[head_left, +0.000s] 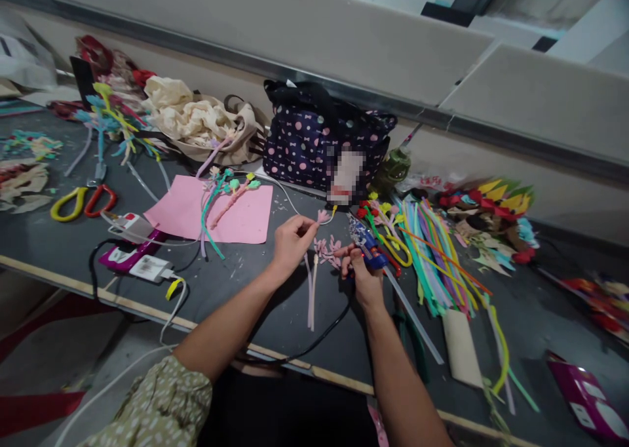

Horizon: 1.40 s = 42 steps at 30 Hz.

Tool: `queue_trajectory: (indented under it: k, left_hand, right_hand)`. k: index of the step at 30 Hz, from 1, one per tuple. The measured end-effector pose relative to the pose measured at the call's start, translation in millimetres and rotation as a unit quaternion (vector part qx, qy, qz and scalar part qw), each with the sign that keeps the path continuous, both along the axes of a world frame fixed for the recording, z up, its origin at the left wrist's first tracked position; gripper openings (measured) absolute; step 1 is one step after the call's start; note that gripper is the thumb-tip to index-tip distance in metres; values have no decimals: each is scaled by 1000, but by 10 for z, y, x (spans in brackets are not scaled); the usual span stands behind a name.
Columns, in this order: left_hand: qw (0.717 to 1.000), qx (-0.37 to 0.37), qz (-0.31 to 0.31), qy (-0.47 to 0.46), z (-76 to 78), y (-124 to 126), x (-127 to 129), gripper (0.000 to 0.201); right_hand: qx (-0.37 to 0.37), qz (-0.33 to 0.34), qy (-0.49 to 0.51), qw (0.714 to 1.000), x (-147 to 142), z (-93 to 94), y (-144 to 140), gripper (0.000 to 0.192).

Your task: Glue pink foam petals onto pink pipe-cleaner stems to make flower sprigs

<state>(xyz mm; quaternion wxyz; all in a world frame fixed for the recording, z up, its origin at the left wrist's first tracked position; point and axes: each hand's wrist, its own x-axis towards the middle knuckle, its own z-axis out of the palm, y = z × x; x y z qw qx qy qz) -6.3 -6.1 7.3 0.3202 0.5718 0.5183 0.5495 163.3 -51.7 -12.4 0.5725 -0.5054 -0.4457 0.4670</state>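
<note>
Pinching pink flower (323, 217) in left hand (295, 238), gripping glue gun (365, 241) in right hand (362, 271) at flower's 4 o'clock; could burn fingertips (313, 227) or smear petals (327, 250) at 6 o'clock through nozzle (352, 220) drift.

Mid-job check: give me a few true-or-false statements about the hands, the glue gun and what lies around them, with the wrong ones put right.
1. The right hand holds the blue glue gun. True.
2. The left hand holds scissors. False: it pinches a small pink piece.
3. Loose pink bits lie on the table between the hands. True.
4. The glue gun has no stick in its back. False: a long pale stick juts out.
5. The pink sheet lies on top of the patterned bag. False: it lies on the table, in front of the bag and toward the left.
</note>
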Motion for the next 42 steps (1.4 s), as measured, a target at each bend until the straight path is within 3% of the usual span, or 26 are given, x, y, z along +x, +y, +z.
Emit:
queue_trajectory:
  k: [6, 10, 15, 20, 30, 42]
  left_hand:
    - [989, -68, -33, -124, -40, 79, 11, 23]
    - [953, -116, -66, -271, -49, 117, 34, 29]
    - [909, -180, -102, -362, -49, 133, 24, 34]
    - [890, -216, -122, -383, -52, 149, -5, 35]
    - [886, -231, -143, -376, -46, 135, 9, 34]
    - [876, -238, -167, -385, -32, 112, 19, 31]
  right_hand:
    - [11, -18, 37, 999, -42, 31, -2, 41]
    - [11, -14, 40, 999, -70, 48, -27, 43]
    - [17, 16, 32, 999, -89, 2, -59, 42]
    - [14, 40, 4, 999, -127, -4, -90, 44]
    - [16, 70, -71, 995, -113, 21, -97, 42]
    - [2, 66, -86, 994, -89, -36, -89, 42]
